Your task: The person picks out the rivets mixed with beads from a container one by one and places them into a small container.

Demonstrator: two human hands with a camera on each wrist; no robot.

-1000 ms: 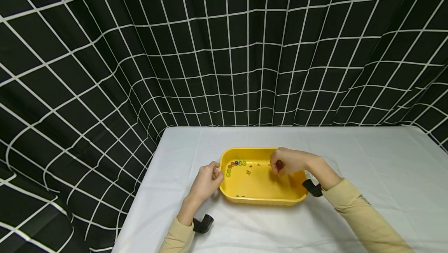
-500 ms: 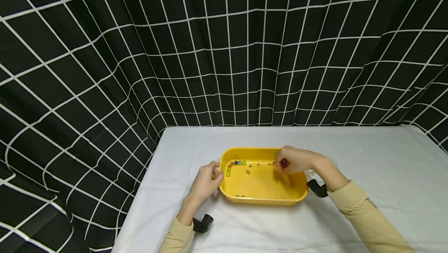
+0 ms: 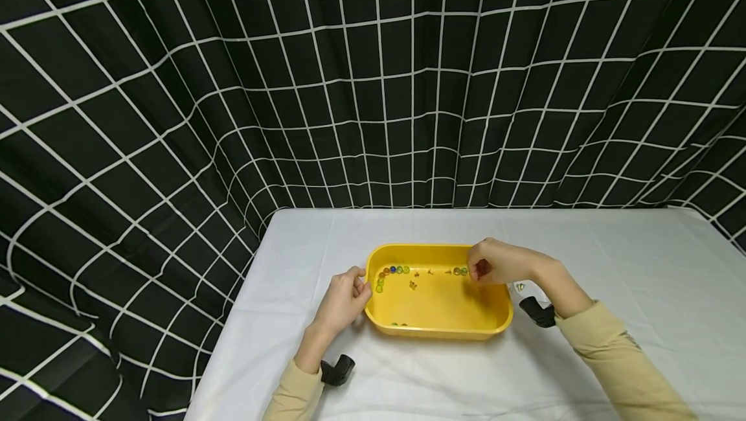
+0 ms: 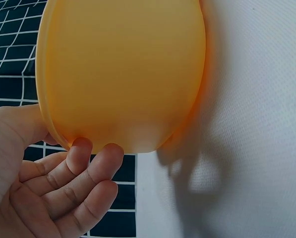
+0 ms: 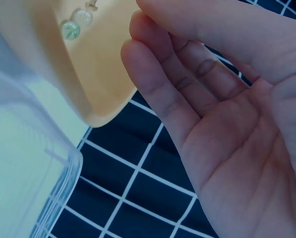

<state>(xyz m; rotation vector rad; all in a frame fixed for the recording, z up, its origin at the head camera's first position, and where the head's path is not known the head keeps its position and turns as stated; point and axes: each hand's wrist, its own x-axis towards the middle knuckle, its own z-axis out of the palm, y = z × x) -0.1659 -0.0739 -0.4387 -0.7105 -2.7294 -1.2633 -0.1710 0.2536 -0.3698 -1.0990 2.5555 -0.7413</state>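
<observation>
A yellow plastic basin (image 3: pixel 431 331) stands on the white table. My left hand (image 3: pixel 342 301) grips its left end; the left wrist view shows fingers (image 4: pixel 103 163) against the outer wall and the thumb side at the rim. My right hand (image 3: pixel 495 260) is over the far right corner, fingers bent and fingertips close together. Whether anything is between them is hidden. Just left of it, a green-streaked marble (image 5: pixel 70 29) and a clear marble (image 5: pixel 83 18) lie along the far wall. A curved row of coloured marbles (image 3: pixel 393 270) fills the far left corner. Small gold-brown pronged pieces (image 3: pixel 413 285) lie between.
A clear plastic container (image 5: pixel 19 163) stands just right of the basin, partly under my right forearm, with small gold-coloured pieces (image 3: pixel 520 286) showing. More green marbles (image 3: pixel 395 324) peek over the basin's near wall. Black curtain (image 3: pixel 431 84) with white grid lines hangs behind the table.
My right hand has moved slowly rightward along the basin's far wall, uncovering a small brown piece and two marbles. The left hand and the basin have kept their places.
</observation>
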